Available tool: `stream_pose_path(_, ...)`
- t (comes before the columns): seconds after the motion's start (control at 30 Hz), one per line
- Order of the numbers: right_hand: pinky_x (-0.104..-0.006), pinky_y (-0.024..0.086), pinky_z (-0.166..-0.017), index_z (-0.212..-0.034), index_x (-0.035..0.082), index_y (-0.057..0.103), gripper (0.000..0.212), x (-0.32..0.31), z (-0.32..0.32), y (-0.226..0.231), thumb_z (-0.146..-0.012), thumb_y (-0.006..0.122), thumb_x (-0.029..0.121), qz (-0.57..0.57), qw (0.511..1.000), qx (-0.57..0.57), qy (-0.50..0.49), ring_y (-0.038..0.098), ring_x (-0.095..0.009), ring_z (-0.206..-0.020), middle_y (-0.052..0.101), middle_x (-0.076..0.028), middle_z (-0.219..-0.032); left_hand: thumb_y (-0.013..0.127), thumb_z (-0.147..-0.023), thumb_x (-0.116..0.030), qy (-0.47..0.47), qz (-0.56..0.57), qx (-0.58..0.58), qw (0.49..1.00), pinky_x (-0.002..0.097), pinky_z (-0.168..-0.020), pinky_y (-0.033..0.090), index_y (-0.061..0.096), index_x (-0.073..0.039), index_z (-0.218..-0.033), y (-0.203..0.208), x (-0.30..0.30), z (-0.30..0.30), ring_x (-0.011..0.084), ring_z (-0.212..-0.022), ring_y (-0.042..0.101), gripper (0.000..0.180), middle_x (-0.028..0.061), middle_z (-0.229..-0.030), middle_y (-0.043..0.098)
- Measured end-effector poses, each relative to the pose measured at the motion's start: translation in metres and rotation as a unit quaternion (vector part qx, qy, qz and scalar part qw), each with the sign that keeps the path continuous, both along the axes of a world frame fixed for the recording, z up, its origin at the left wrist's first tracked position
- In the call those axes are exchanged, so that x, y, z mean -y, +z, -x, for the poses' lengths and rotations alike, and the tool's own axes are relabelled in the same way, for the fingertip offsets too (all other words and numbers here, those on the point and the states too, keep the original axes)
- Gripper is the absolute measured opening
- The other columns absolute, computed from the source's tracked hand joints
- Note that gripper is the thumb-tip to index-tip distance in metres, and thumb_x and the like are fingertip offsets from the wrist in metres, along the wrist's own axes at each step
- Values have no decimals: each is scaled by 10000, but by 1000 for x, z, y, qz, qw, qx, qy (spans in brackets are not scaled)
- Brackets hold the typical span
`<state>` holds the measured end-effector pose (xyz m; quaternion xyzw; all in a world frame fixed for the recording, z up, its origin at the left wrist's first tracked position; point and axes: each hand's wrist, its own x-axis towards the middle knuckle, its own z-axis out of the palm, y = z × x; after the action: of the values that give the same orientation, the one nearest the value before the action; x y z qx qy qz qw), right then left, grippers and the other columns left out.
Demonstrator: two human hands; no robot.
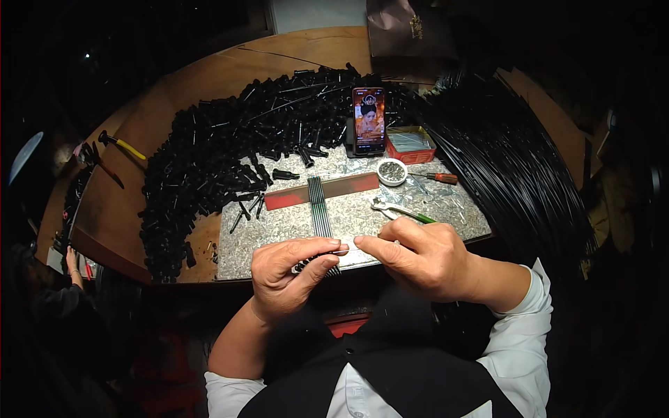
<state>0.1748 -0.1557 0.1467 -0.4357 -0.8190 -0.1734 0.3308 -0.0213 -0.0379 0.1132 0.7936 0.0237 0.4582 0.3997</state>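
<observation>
My left hand (pixel 296 268) is closed, thumb against fingers, on a small black part that is mostly hidden by the fingers. A thin pale pin or wire seems to stick out from its fingertips toward my right hand (pixel 426 259). That hand is closed too, its index fingertip close to the left fingertips; what it pinches is too small to make out. Just beyond, several thin dark rods (pixel 319 209) lie side by side across a red and grey bar (pixel 359 183) on a speckled stone slab (pixel 244 261). Green-handled pliers (pixel 404 210) rest beyond my right hand.
Black tubular parts (pixel 209 160) heap at left and back; long black rods (pixel 516 160) fan out at right. A phone (pixel 369 122), red box (pixel 411 157), white cup (pixel 391 184) and screwdriver (pixel 442 178) stand behind. A hammer (pixel 129 148) and another person's hand (pixel 72 263) are left.
</observation>
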Motion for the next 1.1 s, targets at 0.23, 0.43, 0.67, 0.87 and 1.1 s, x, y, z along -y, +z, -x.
stream_pose_path(0.23, -264, 460, -399, -1068, -10, 639, 372, -2, 0, -1, -697, 669, -37, -9, 1000, 8, 7, 573, -159, -519, 570, -78, -718, 660, -827, 5, -1, -2, 6, 1000, 277, -725, 553, 677, 43, -938, 1, 0, -1, 220, -795, 704, 119, 169, -879, 704)
stream_pose_path(0.43, -260, 466, -402, -1092, -10, 636, 388, -1, 0, 1, -705, 665, -23, 5, 1000, 12, 3, 575, -153, -514, 575, -79, -719, 660, -821, 9, -1, -4, 6, 1000, 274, -726, 550, 680, 41, -929, 1, -1, -1, 218, -802, 702, 115, 172, -881, 703)
stream_pose_path(0.67, -259, 495, -456, -1104, -5, 633, 387, 2, 2, 7, -718, 664, -7, -3, 999, 42, -7, 610, -168, -605, 582, -101, -799, 664, -809, 12, 5, -38, -7, 999, 290, -738, 552, 678, 42, -915, 4, -1, -2, 225, -807, 702, 111, 170, -881, 704)
stream_pose_path(0.87, -286, 532, -541, -997, -45, 610, 282, 0, 5, 4, -719, 654, -36, -29, 999, 2, -45, 631, -221, -724, 562, -157, -943, 707, -785, -31, -40, -4, -23, 999, 281, -710, 552, 684, 27, -919, 0, -5, -7, 219, -789, 705, 147, 137, -861, 710)
stream_pose_path(1.1, -262, 522, -530, -1015, -18, 623, 292, -3, 4, 10, -725, 648, -30, -21, 1000, 22, -6, 626, -199, -715, 552, -150, -969, 738, -782, -225, -55, -41, -30, 997, 305, -730, 559, 686, 27, -927, 0, -13, -9, 238, -805, 705, 296, 136, -851, 711)
